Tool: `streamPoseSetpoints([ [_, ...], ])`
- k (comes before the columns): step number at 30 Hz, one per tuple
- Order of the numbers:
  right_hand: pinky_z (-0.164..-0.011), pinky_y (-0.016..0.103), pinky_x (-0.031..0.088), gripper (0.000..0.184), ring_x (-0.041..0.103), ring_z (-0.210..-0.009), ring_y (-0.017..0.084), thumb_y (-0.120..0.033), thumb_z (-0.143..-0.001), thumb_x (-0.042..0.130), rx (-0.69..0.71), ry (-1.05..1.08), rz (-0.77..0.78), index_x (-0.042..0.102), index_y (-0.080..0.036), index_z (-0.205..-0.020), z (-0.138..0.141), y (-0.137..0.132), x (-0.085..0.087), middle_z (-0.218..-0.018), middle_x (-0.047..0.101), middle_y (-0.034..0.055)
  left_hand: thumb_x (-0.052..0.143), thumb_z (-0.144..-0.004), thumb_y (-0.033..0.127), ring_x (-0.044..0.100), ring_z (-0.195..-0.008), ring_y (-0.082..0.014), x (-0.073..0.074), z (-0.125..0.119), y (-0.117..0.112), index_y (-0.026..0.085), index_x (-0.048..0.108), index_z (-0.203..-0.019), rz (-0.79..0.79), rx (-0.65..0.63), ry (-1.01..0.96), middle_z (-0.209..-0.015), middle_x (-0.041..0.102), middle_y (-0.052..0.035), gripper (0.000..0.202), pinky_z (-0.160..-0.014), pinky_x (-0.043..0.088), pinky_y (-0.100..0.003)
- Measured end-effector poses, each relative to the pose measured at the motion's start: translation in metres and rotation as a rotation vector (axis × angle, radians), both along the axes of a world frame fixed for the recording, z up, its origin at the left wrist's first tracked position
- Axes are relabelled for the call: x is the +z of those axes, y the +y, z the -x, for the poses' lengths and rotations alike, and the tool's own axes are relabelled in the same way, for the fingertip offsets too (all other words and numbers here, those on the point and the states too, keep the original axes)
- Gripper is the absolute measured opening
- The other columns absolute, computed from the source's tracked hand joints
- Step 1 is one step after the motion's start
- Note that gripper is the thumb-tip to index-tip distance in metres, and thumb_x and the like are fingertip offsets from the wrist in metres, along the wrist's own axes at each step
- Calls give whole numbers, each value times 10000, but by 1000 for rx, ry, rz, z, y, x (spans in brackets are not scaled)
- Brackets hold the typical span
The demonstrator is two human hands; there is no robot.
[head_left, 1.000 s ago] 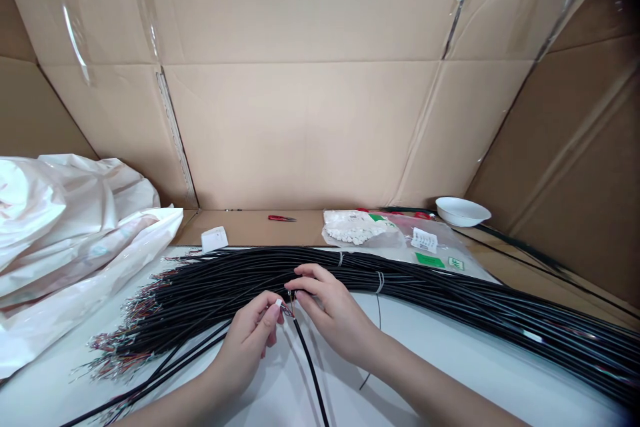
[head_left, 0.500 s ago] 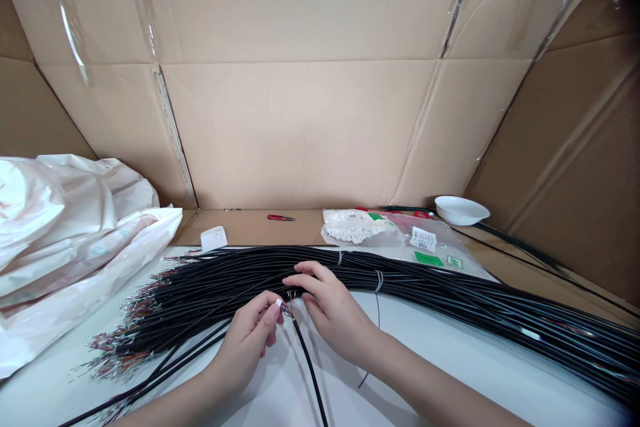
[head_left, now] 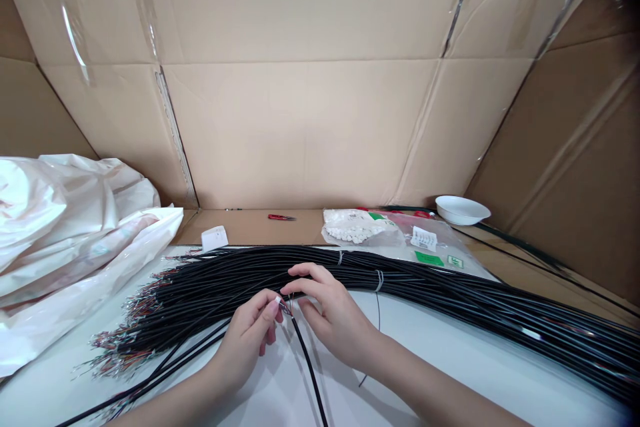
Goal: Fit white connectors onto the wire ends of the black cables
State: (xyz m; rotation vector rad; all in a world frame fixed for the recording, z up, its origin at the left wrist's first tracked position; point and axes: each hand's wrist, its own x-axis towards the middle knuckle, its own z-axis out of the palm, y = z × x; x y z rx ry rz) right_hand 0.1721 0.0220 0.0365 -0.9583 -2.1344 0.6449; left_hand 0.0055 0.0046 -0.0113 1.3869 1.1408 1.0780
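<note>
My left hand [head_left: 245, 327] pinches a small white connector [head_left: 277, 300] between thumb and fingertips. Thin coloured wires [head_left: 287, 307] run from the connector into the end of a single black cable [head_left: 309, 367], which trails down toward me. The fingertips of my right hand [head_left: 330, 313] close around those wires right beside the connector. Behind both hands lies a thick bundle of black cables [head_left: 400, 279], bound with thin ties, with frayed coloured wire ends [head_left: 125, 333] fanning out at its left end.
The bundle rests on a white table [head_left: 450, 363]. Cardboard box walls [head_left: 300, 133] rise behind it. Along the back lie red-handled snips [head_left: 281, 217], a bag of white parts [head_left: 353, 225], a white card [head_left: 215, 238] and a white bowl [head_left: 462, 210]. Crumpled white plastic sheeting [head_left: 65, 227] fills the left.
My right hand's fingers have slid slightly left, closer to the connector. My left hand has turned a little, and its fingers now curl more around the connector. The bundle has not visibly moved.
</note>
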Motion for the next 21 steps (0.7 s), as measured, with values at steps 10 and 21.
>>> streamPoseSetpoints([
  [10,-878,313,383,230,491,-1000,161,-93,-719,513,-83,179,180,584,-216,-899,3,6,-5,-1021,547,21,431,-840,391,409,-509,-87,3,0,-1,156,522,-768,3,-11,-30,-662,459,20,262,-391,316,-158],
  [21,-892,325,367,177,477,-1008,172,-120,-736,534,-84,118,180,602,-214,-869,4,4,-6,-1014,535,35,451,-821,429,416,-511,-95,4,-1,-2,159,529,-755,-6,2,-14,-651,467,13,289,-400,320,-164],
])
